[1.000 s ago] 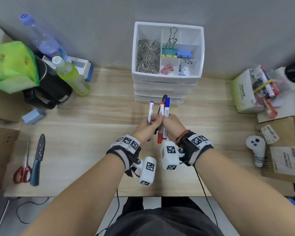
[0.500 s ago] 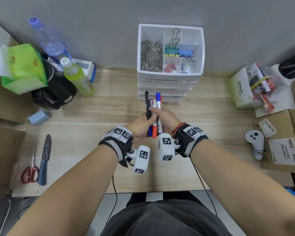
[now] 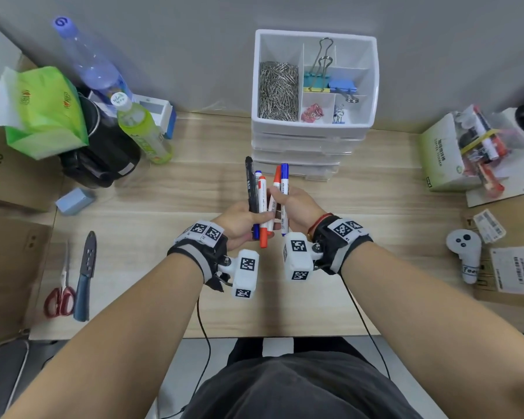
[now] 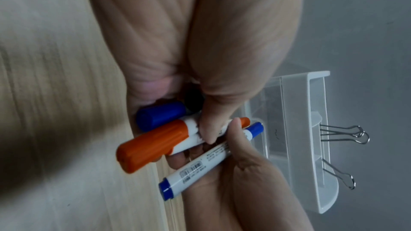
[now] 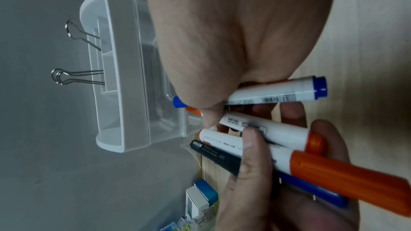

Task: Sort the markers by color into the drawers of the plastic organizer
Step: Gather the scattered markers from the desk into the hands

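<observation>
Both hands meet above the table in front of the white plastic organizer (image 3: 303,143), whose drawers are all shut. My left hand (image 3: 242,220) grips three upright markers: a black marker (image 3: 250,182), a blue marker (image 4: 160,117) and an orange-capped marker (image 3: 263,213). My right hand (image 3: 297,207) pinches a second orange marker (image 3: 276,184) and a second blue marker (image 3: 284,189) beside them. In the left wrist view my left thumb presses the orange-capped marker (image 4: 151,145). In the right wrist view the right hand's blue marker (image 5: 273,94) lies above the orange one (image 5: 266,129).
The organizer's top tray (image 3: 372,86) holds paper clips and binder clips. Bottles (image 3: 139,131), a black cup and a green tissue pack stand at the left. Scissors (image 3: 59,297) and a sheathed knife (image 3: 85,276) lie front left. Boxes and a white controller (image 3: 465,252) sit at the right.
The markers, bunched together half a second ago, now stand in two groups: three in my left hand, two in my right. Both hands stay in front of the organizer.
</observation>
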Motion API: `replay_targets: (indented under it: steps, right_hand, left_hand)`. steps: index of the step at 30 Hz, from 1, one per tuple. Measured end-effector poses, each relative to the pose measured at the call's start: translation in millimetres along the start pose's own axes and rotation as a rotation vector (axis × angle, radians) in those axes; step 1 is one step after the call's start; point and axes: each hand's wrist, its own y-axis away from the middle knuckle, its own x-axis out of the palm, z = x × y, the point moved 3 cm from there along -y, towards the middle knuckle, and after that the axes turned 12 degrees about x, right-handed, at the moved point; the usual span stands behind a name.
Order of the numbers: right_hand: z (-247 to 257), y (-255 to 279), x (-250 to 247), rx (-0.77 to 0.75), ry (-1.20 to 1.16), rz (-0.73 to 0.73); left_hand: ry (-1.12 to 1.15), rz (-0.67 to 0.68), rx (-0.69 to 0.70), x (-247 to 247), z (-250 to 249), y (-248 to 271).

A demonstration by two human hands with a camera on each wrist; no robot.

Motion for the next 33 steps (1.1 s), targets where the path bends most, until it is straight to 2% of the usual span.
replay_targets:
  steps: [6,12,17,21,23,26,30,33]
  right_hand:
    - [4.7,-0.7,-2.7,-0.050,0.096,0.014]
    - [2.3,-12.0,-11.4,-0.081,0.204,-0.107]
    - [-7.2,-19.3,-8.1,-0.095,0.286,-0.061]
    - [-7.7,-19.9,-5.1,-0.061,0.256,-0.067]
    - [-8.5,-21.4,-3.2,-0.016,0.238,-0.083]
    - [-11.8,-27.1,-4.8,-0.030,0.270,-0.206]
    - [-17.3,-28.6,-10.0,-0.080,0.264,-0.244]
    - [-22.5,-32.1,-13.5,-0.095,0.336,-0.236]
  left_hand:
    - [0.024,0.016,0.016,3.1,-1.9,-0.4]
    - [0.019,-0.050,0.028,-4.9,7.3,-3.1]
    - [-0.042,-0.054,0.044,-5.9,13.9,-4.5]
    - [-0.018,-0.081,0.049,-1.4,15.3,-6.0]
    - [-0.010,-0.123,0.043,-0.4,19.6,-8.8]
    - [0.005,-0.230,0.050,-3.6,30.2,-15.6]
    - [-0.183,-0.346,0.092,-7.1,36.6,-22.6]
    - [-0.257,-0.324,0.117,-5.7,37.8,-26.0]
